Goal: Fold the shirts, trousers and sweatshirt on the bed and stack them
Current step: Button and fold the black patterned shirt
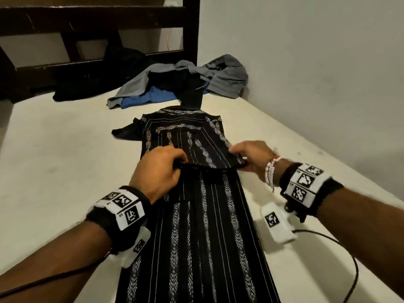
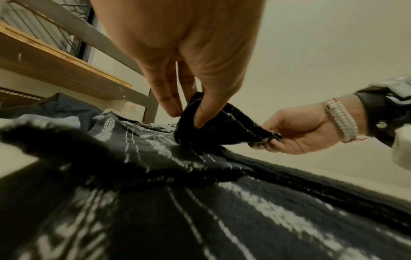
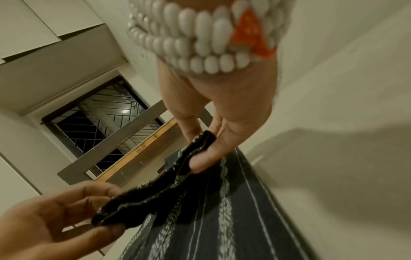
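Between my two grips, the left hand (image 1: 160, 169) and right hand (image 1: 251, 159) each pinch one end of a doubled edge of the black cotton shirt with white woven stripes (image 1: 196, 226), which lies lengthwise down the middle of the cream bed (image 1: 54, 171). I judge the fold goes best with that edge kept taut, level and square to the stripes. Bare mattress flanks the shirt; the wall (image 1: 306, 62) crowds the right, and the heap of grey, blue and black clothes (image 1: 175, 84) lies ahead.
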